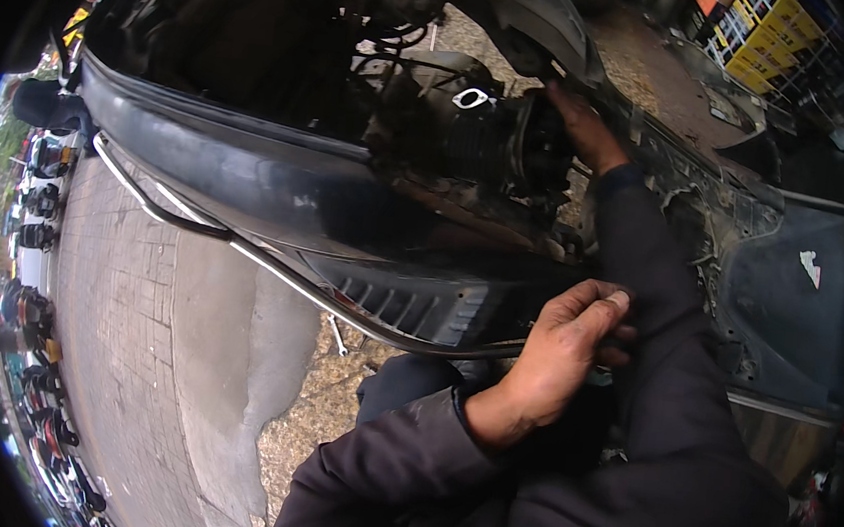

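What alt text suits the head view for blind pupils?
The right hand reaches beside a dark, ribbed metal engine in a glossy black vehicle body; the left hand is curled nearby. A silver metal wrench lies on mottled brown ground.

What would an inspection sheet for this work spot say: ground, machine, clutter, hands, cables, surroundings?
Surface: brick paving at left, then smooth concrete and pebbled ground.
Job's things: dark machine body, open at the top; inside, a pale oval flange and a dark mechanical part.
Clutter: wrench lying on the pebbled ground.
Hands: right hand beside the mechanical part, contact unclear; left hand curled, contents unclear.
Cables: thin dark lines inside, cables or hoses unclear.
Surroundings: parked motorbikes far left; yellow boxes upper right.
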Demonstrator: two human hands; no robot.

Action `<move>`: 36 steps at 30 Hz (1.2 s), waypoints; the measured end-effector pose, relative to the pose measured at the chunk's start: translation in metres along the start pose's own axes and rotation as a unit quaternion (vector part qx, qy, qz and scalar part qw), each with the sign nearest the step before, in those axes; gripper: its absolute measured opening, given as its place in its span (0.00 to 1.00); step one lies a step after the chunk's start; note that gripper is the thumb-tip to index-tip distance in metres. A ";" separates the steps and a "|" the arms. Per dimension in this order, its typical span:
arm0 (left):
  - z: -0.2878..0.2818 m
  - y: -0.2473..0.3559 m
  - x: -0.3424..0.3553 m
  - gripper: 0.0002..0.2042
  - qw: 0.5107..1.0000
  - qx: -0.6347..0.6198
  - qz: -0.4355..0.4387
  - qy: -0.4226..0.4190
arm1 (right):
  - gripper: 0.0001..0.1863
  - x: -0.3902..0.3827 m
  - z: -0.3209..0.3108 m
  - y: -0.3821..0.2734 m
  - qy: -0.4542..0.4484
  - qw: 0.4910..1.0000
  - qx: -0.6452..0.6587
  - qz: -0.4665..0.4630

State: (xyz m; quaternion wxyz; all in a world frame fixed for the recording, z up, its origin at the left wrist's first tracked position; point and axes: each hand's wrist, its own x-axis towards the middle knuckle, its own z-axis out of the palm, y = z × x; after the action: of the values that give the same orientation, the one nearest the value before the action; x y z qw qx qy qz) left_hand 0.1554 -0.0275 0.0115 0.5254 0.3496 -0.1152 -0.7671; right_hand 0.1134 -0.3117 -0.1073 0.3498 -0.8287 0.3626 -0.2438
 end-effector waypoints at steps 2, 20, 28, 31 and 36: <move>0.001 0.001 0.000 0.13 1.000 0.001 -0.001 -0.001 | 0.31 0.001 -0.001 -0.016 -0.009 0.992 0.100 0.074; 0.003 -0.004 0.002 0.17 1.000 0.006 0.015 0.014 | 0.46 0.011 -0.013 -0.027 -0.106 0.984 0.034 0.138; -0.005 -0.004 0.001 0.17 0.999 -0.016 0.032 -0.025 | 0.18 -0.133 -0.083 0.017 0.168 0.983 0.074 0.022; -0.006 -0.008 0.000 0.19 0.998 -0.028 0.032 -0.047 | 0.16 -0.228 -0.162 0.033 0.245 0.930 -0.114 0.249; -0.004 -0.012 0.002 0.19 0.998 -0.022 0.026 -0.052 | 0.12 -0.329 -0.178 0.052 0.071 0.876 -0.314 0.360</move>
State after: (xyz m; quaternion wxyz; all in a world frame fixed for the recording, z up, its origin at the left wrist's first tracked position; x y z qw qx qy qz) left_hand 0.1487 -0.0231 0.0008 0.5458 0.2940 -0.1342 -0.7731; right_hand -0.2293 -0.1553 -0.0824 0.1080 -0.6875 0.7173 -0.0326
